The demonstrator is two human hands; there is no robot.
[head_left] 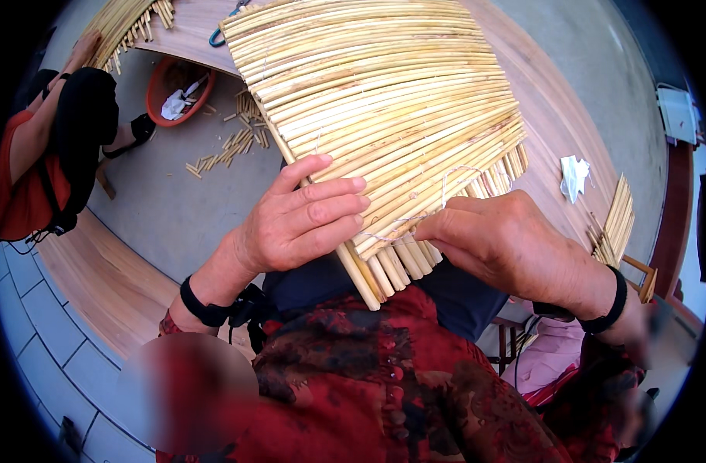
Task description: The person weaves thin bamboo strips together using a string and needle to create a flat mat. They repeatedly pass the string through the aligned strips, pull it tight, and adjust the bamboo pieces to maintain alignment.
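A mat of yellow reed stalks, bound side by side with thin string, slants across my lap and the table. At its near end, shorter stalk ends poke out beneath the top layer. My left hand lies on the mat's near left part, its fingers stretched out over the stalks. To the right, my right hand is closed in a pinch at the near right edge. Thin pale string runs over the stalks to its fingertips, and a loop rises beside them. The fingertips themselves are partly hidden.
The wooden table carries a crumpled white tissue and a bundle of reeds on the right. An orange basin and cut reed pieces are on the floor. A co-worker sits at the left by another mat.
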